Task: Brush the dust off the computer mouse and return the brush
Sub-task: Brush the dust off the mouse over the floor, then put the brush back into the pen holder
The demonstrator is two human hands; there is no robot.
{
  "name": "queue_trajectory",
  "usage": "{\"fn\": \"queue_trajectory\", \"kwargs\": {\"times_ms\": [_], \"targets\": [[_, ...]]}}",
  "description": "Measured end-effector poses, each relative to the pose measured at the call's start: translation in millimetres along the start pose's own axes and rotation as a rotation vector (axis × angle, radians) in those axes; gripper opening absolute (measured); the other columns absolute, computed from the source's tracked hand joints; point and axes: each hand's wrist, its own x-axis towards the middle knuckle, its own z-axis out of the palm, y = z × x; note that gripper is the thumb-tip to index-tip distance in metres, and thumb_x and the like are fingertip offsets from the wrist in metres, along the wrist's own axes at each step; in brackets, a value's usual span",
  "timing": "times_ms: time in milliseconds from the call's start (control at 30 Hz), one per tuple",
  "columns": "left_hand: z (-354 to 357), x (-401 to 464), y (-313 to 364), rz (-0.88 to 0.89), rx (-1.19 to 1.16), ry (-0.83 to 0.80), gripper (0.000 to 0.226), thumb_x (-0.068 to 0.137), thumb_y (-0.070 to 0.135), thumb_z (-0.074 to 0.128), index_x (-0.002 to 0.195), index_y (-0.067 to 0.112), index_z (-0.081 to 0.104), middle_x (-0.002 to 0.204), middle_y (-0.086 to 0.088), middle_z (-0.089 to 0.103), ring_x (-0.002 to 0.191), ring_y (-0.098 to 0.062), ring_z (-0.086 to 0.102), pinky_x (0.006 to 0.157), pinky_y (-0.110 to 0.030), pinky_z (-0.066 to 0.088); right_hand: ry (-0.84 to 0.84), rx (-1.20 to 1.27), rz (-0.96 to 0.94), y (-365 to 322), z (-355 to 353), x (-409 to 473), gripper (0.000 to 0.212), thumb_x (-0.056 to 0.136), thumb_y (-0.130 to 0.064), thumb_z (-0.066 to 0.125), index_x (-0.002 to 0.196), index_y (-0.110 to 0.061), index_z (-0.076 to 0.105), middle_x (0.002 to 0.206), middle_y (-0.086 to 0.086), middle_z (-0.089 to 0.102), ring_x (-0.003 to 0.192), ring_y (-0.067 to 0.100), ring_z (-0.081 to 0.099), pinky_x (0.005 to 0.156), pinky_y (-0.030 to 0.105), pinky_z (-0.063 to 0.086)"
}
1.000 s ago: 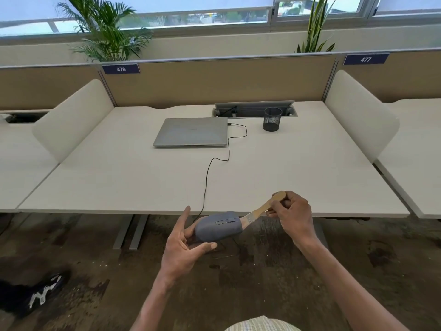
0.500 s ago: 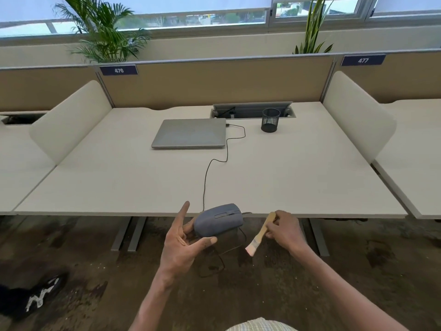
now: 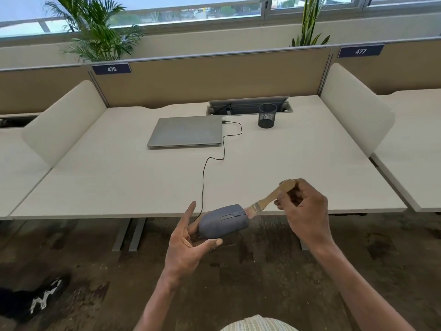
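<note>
A grey computer mouse (image 3: 223, 220) is held in the air just in front of the desk's near edge. My left hand (image 3: 188, 244) grips it between thumb and fingers, index finger raised. A small brush with a wooden handle (image 3: 274, 195) is held by my right hand (image 3: 303, 211), which grips the handle's far end. The brush's pale bristles touch the mouse's right front end. The mouse's black cable (image 3: 202, 185) runs up over the desk to the laptop.
A closed silver laptop (image 3: 186, 131) lies at the back of the white desk (image 3: 119, 177). A black mesh pen cup (image 3: 267, 115) stands beside an open cable hatch (image 3: 248, 105). Curved white dividers flank the desk. A black shoe (image 3: 35, 302) is on the floor at lower left.
My right hand has swung the brush back up from below the desk edge, so the bristles touch the mouse's front end again. My left hand has kept its hold on the mouse.
</note>
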Motion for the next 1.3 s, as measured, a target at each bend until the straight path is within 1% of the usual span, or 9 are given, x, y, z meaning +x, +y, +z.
{"fn": "queue_trajectory", "kwargs": {"times_ms": [67, 133, 267, 533, 700, 933, 1067, 1167, 1300], "targets": [[2, 0, 2, -0.001, 0.027, 0.009, 0.114, 0.058, 0.037, 0.091, 0.153, 0.032, 0.029, 0.122, 0.002, 0.072, 0.118, -0.015, 0.066, 0.104, -0.043, 0.051, -0.032, -0.056, 0.03, 9, 0, 1, 0.007, 0.093, -0.014, 0.068, 0.099, -0.019, 0.067, 0.081, -0.005, 0.072, 0.072, 0.014, 0.072, 0.063, 0.03, 0.062], [5, -1, 5, -0.002, 0.053, 0.027, 0.113, 0.058, 0.04, 0.091, 0.153, 0.032, 0.031, 0.123, 0.003, 0.071, 0.119, -0.014, 0.065, 0.106, -0.045, 0.049, -0.023, -0.105, 0.06, 20, -3, 3, 0.007, 0.094, -0.014, 0.066, 0.101, -0.013, 0.067, 0.079, -0.004, 0.071, 0.07, 0.012, 0.07, 0.058, 0.02, 0.058], [18, -4, 10, -0.003, 0.072, 0.1, 0.106, 0.061, 0.032, 0.095, 0.151, 0.028, 0.038, 0.122, 0.011, 0.071, 0.119, -0.008, 0.064, 0.106, -0.037, 0.049, -0.009, -0.1, 0.104, 40, -18, 12, 0.009, 0.094, -0.015, 0.066, 0.103, -0.013, 0.067, 0.084, -0.003, 0.072, 0.075, 0.011, 0.071, 0.059, 0.013, 0.053], [70, -7, 35, 0.071, -0.008, 0.35, 0.09, 0.062, 0.018, 0.087, 0.144, 0.019, 0.048, 0.123, 0.021, 0.067, 0.12, -0.003, 0.062, 0.099, -0.019, 0.05, -0.003, -0.067, 0.144, 74, -61, 35, 0.009, 0.094, -0.016, 0.067, 0.103, -0.016, 0.066, 0.086, 0.0, 0.073, 0.078, 0.02, 0.072, 0.073, 0.037, 0.063], [113, -1, 56, 0.158, -0.102, 0.52, 0.086, 0.066, 0.011, 0.083, 0.144, 0.006, 0.047, 0.132, 0.007, 0.061, 0.121, -0.003, 0.061, 0.096, -0.015, 0.05, -0.027, -0.058, 0.126, 82, -85, 52, 0.01, 0.094, -0.015, 0.067, 0.103, -0.012, 0.067, 0.084, 0.0, 0.073, 0.077, 0.02, 0.073, 0.073, 0.04, 0.064], [165, 27, 72, 0.169, -0.177, 0.694, 0.09, 0.064, 0.024, 0.086, 0.145, 0.014, 0.047, 0.134, 0.005, 0.062, 0.125, -0.001, 0.058, 0.107, -0.021, 0.044, -0.033, -0.069, 0.023, 78, -105, 91, 0.006, 0.092, -0.012, 0.068, 0.097, -0.014, 0.068, 0.08, 0.001, 0.073, 0.07, 0.023, 0.073, 0.069, 0.046, 0.063], [173, 58, 74, 0.15, -0.162, 0.778, 0.089, 0.063, 0.035, 0.085, 0.143, 0.019, 0.05, 0.133, 0.007, 0.062, 0.122, -0.006, 0.06, 0.107, -0.031, 0.046, -0.015, -0.061, -0.008, 70, -100, 117, 0.007, 0.09, -0.01, 0.069, 0.096, -0.015, 0.068, 0.078, 0.001, 0.073, 0.068, 0.024, 0.073, 0.067, 0.049, 0.062], [172, 86, 75, 0.149, -0.156, 0.798, 0.088, 0.064, 0.036, 0.085, 0.143, 0.02, 0.05, 0.13, 0.015, 0.059, 0.12, -0.003, 0.06, 0.107, -0.027, 0.044, 0.01, -0.054, -0.042, 63, -91, 138, 0.007, 0.09, -0.01, 0.069, 0.095, -0.015, 0.068, 0.077, 0.002, 0.073, 0.068, 0.026, 0.073, 0.067, 0.05, 0.062], [161, 129, 71, 0.15, -0.1, 0.79, 0.083, 0.07, 0.025, 0.088, 0.143, 0.02, 0.05, 0.132, 0.012, 0.057, 0.119, -0.004, 0.058, 0.102, -0.019, 0.043, 0.057, -0.041, -0.101, 50, -72, 167, 0.007, 0.09, -0.008, 0.067, 0.092, -0.015, 0.068, 0.074, 0.004, 0.072, 0.067, 0.028, 0.072, 0.065, 0.05, 0.061]]}}
